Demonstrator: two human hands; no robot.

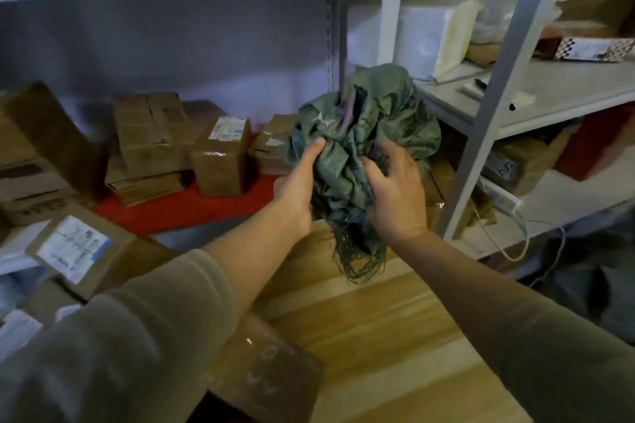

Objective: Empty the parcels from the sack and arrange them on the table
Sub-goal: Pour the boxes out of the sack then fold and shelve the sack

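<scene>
Grey-beige sleeves (113,336) pushed up

The sack (360,148) is dark green woven cloth, crumpled into a loose bunch and held up above the far edge of the wooden desk (378,336), frayed threads hanging from its lower end. Brown cardboard parcels lie to the left: an upright labelled box (221,156) on the red surface, a larger box (151,134) atop flat packets, and a labelled flat parcel (79,251) nearer.
</scene>
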